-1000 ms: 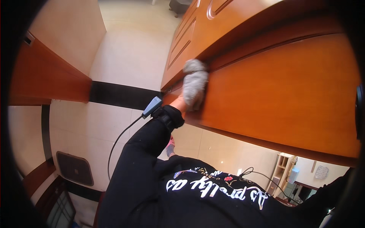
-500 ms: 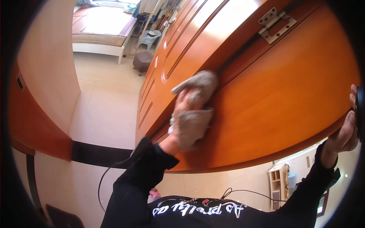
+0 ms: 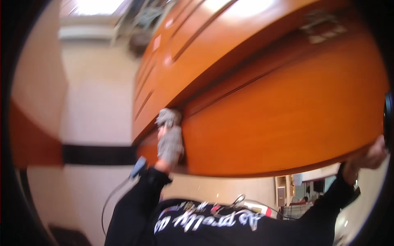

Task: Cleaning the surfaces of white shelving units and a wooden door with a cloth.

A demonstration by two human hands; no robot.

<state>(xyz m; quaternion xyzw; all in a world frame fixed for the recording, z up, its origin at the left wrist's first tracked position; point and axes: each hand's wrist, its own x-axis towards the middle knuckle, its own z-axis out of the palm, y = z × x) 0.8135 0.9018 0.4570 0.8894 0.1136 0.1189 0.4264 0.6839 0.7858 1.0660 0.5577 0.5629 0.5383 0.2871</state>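
My left hand [image 3: 162,133] is closed on a grey cleaning cloth [image 3: 170,141], which wraps over the fingers and back of the hand. The cloth presses against the glossy orange-brown wooden door frame [image 3: 262,131], low beside the gap where the panelled door [image 3: 180,69] meets it. At the far right my right hand [image 3: 371,153] is beside the outer edge of the wood, near a dark round object [image 3: 388,119] cut off by the picture's rim. Motion smears its fingers, so its grip is unclear.
A metal hinge [image 3: 322,26] joins door and frame, blurred. A black strip [image 3: 100,155] crosses the pale floor on the left. A cable [image 3: 110,197] hangs by my left sleeve. Beyond the doorway stand a bed [image 3: 88,33] and a dark stool [image 3: 139,44].
My left hand has moved the cloth down and left along the frame's edge. My right hand sits lower, away from the dark round object. The whole view has shifted and blurred.
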